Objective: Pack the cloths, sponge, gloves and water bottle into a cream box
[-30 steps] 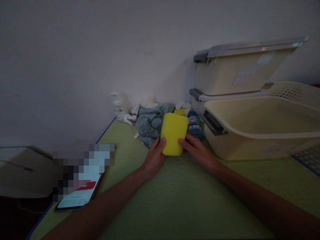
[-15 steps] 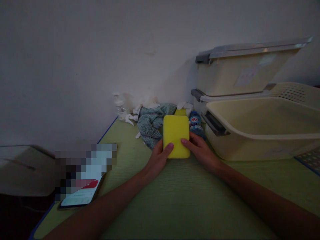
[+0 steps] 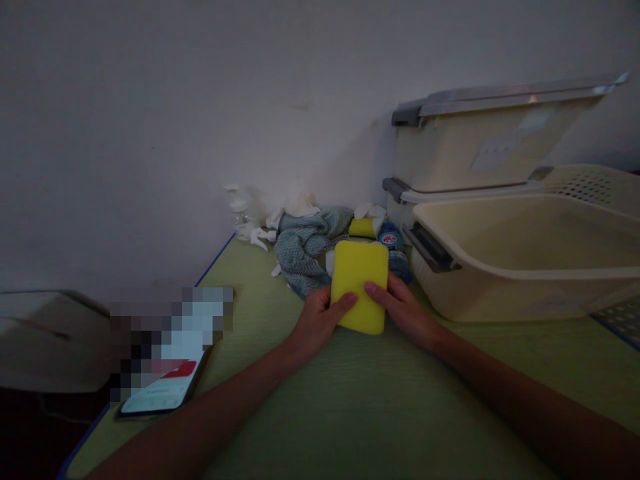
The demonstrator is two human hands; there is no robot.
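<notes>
A yellow sponge [image 3: 361,273], a rounded rectangular block, is held upright and slightly tilted between both hands above the green table [image 3: 320,413]. My left hand [image 3: 320,317] grips its lower left side, thumb on the near face. On the right side, my right hand [image 3: 407,307] clasps it the same way. The fingers behind the sponge are hidden. Just beyond it lie a crumpled grey-green cloth [image 3: 305,243] and a bottle with a blue label [image 3: 394,250]. A second yellow piece [image 3: 363,227] shows behind, partly covered.
On the right stands an open cream bin [image 3: 500,293] with a dark handle, in front of stacked lidded boxes [image 3: 475,147]. A lit phone [image 3: 165,387] rests at the left edge. Clear pump bottles [image 3: 243,223] stand by the wall.
The sponge has moved slightly right and down, nearer to me, and has tilted a little. Both hands have kept hold of it.
</notes>
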